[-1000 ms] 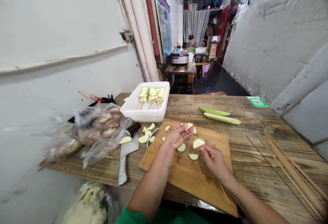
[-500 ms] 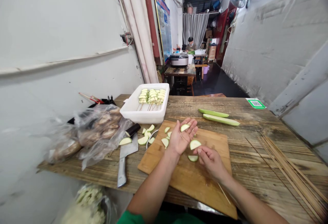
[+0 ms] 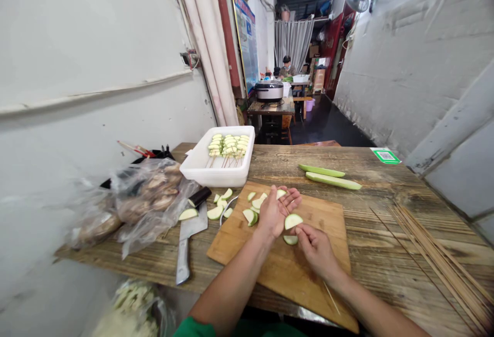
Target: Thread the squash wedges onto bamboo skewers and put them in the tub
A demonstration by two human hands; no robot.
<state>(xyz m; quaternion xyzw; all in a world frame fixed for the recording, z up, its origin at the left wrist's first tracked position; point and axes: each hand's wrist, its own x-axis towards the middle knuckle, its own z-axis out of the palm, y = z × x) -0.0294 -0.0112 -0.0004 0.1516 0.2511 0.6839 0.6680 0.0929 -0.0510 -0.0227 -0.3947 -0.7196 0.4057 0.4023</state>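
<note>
My left hand (image 3: 278, 211) hovers over the wooden cutting board (image 3: 285, 260), palm turned up, fingers curled round a pale green vegetable slice (image 3: 280, 193) at the fingertips. My right hand (image 3: 314, 244) is closed in a pinch on a thin bamboo skewer (image 3: 331, 297) that runs back under the wrist. A slice (image 3: 293, 220) sits on the skewer's tip between the two hands. More slices (image 3: 250, 216) lie on the board's left part, and one slice (image 3: 290, 240) lies next to my right thumb.
A cleaver (image 3: 188, 236) lies left of the board among loose slices (image 3: 214, 212). A white tray (image 3: 200, 164) holds finished skewers. Plastic bags (image 3: 139, 198) sit far left. Two long vegetable strips (image 3: 332, 178) lie beyond the board. A bundle of skewers (image 3: 436, 260) lies at right. People sit far down the corridor.
My left hand turned from palm down to palm up with a slice at its fingertips. My right hand stayed pinched on the skewer and drew closer to the left hand.
</note>
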